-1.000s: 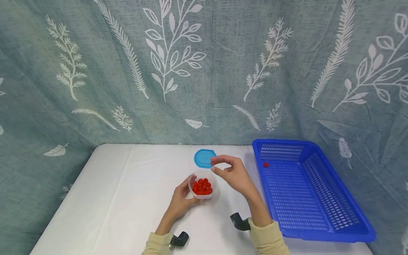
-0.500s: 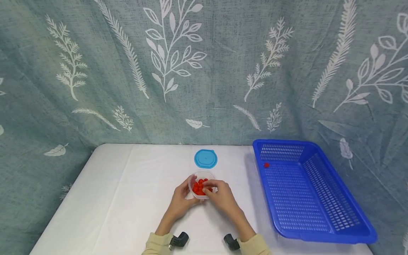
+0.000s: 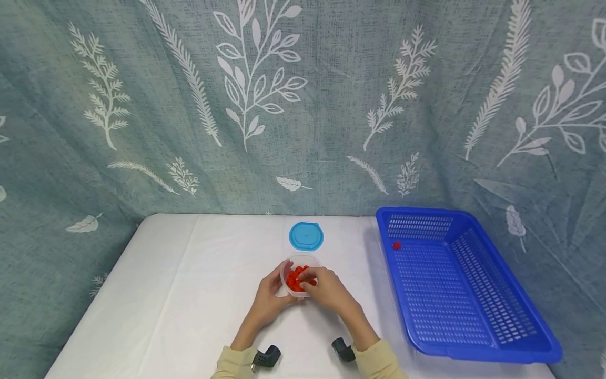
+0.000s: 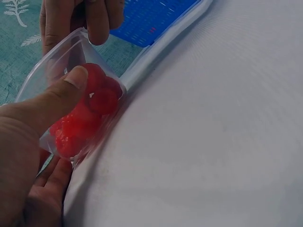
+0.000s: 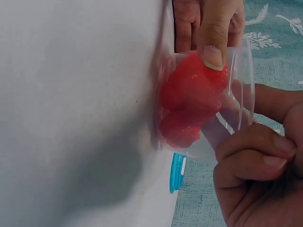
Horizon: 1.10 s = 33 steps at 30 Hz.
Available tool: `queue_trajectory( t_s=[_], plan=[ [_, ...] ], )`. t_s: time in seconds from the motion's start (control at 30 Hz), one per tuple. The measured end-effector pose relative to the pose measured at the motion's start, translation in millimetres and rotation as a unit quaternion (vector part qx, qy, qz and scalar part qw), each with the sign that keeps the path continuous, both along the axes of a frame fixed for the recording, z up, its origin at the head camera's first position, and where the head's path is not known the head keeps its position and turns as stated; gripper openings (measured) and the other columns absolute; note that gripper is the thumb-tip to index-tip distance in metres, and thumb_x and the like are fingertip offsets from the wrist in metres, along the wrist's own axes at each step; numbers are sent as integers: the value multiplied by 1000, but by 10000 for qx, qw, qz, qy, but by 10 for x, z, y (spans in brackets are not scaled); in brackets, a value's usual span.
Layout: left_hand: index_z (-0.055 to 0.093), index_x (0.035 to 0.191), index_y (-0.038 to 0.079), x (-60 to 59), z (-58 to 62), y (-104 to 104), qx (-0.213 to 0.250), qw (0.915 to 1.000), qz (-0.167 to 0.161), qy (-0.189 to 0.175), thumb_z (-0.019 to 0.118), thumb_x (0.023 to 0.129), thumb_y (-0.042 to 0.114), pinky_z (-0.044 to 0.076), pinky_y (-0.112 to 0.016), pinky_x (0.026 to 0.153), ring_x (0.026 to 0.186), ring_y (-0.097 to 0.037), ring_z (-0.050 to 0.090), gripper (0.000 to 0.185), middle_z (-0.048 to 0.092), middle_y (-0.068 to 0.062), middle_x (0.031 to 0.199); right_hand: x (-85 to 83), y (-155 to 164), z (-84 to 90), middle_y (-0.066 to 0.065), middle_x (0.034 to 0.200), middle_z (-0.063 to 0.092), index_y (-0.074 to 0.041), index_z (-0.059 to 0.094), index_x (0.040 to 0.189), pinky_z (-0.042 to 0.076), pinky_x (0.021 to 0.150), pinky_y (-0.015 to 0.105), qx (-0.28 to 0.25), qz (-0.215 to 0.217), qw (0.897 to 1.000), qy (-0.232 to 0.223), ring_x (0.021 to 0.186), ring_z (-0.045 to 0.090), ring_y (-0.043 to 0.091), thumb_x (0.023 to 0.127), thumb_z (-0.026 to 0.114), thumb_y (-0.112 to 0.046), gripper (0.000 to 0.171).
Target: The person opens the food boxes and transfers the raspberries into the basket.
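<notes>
A clear plastic tub (image 3: pixel 307 260) holding several small bumpy red balls (image 3: pixel 294 281), raspberry-like in look, stands on the white-covered table. My left hand (image 3: pixel 267 301) grips its side, and in the left wrist view the thumb presses along the wall, in front of the red balls (image 4: pixel 83 123). My right hand (image 3: pixel 332 292) reaches over the rim with thumb and index finger down among the balls. From the right wrist, its other fingers (image 5: pixel 253 153) show curled outside the tub wall. I cannot tell whether the dipped fingertips pinch a ball.
Behind the tub lies a blue lid (image 3: pixel 306 236) flat on the table. To the right stands a large blue slotted basket (image 3: pixel 445 300), with one red ball (image 3: pixel 396 246) near its far left corner. A patterned green curtain (image 3: pixel 326 131) hangs behind the table.
My right hand has come down and left from above the tub's right side, and its fingers now sit inside the tub. The left hand and the tub have stayed in place.
</notes>
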State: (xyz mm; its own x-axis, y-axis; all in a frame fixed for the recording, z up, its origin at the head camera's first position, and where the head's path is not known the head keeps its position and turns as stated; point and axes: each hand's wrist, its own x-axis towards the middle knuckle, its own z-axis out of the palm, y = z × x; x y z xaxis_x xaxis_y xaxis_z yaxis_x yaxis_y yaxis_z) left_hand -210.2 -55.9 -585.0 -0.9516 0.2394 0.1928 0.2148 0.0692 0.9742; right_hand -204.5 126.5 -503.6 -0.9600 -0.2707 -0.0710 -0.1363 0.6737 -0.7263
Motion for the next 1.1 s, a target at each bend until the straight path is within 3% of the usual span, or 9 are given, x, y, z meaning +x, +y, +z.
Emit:
queue_trajectory(
  t_s=[0.2, 0.37, 0.6, 0.67, 0.87, 1.1],
  plan=[
    [45, 154, 11, 0, 6, 6, 21, 10000, 20, 83, 85, 76, -3, 33, -45, 119, 146, -29, 43, 89, 52, -12, 152, -10, 18, 4, 14, 119, 70, -2, 73, 118, 57, 98, 50, -11, 43, 9997, -248, 106, 63, 28, 95, 70, -11, 24],
    [44, 154, 12, 8, 10, 5, -55, 9999, -7, 87, 85, 77, -1, 34, -44, 119, 147, -28, 42, 88, 52, -10, 153, -26, 31, -10, 9, 109, 71, -4, 73, 108, 57, 98, 49, -188, 138, 9995, -196, 103, 63, 26, 93, 71, -8, 15],
    [43, 155, 14, 6, -8, 4, -74, 9998, -63, 162, 85, 80, 5, 32, -44, 120, 148, -28, 41, 87, 51, -10, 154, -48, 46, -53, 4, 95, 67, -5, 70, 103, 61, 87, 36, -719, 142, 9971, -221, 92, 61, 20, 92, 73, -6, 11],
    [41, 156, 12, 1, -15, 4, -64, 9998, -93, 168, 85, 80, 6, 32, -44, 120, 148, -29, 41, 88, 50, -12, 154, -44, 44, -67, 5, 97, 68, -3, 71, 105, 61, 84, 34, -753, 100, 9970, -159, 91, 61, 21, 91, 73, -5, 14],
    [43, 155, 11, -3, -15, 3, 19, 10000, -47, 72, 85, 80, 4, 30, -43, 121, 148, -29, 41, 87, 52, -12, 153, -2, 32, -86, 10, 111, 72, -3, 74, 111, 60, 93, 44, -575, -69, 9982, 139, 104, 63, 27, 93, 73, -10, 20],
    [45, 154, 12, -2, -4, 4, -21, 10000, 6, 70, 85, 80, 4, 31, -43, 121, 147, -29, 42, 85, 53, -11, 152, 52, 20, -94, 3, 101, 72, -9, 71, 106, 59, 79, 27, -612, -304, 9968, 417, 91, 61, 18, 93, 74, -10, 14]
  ],
)
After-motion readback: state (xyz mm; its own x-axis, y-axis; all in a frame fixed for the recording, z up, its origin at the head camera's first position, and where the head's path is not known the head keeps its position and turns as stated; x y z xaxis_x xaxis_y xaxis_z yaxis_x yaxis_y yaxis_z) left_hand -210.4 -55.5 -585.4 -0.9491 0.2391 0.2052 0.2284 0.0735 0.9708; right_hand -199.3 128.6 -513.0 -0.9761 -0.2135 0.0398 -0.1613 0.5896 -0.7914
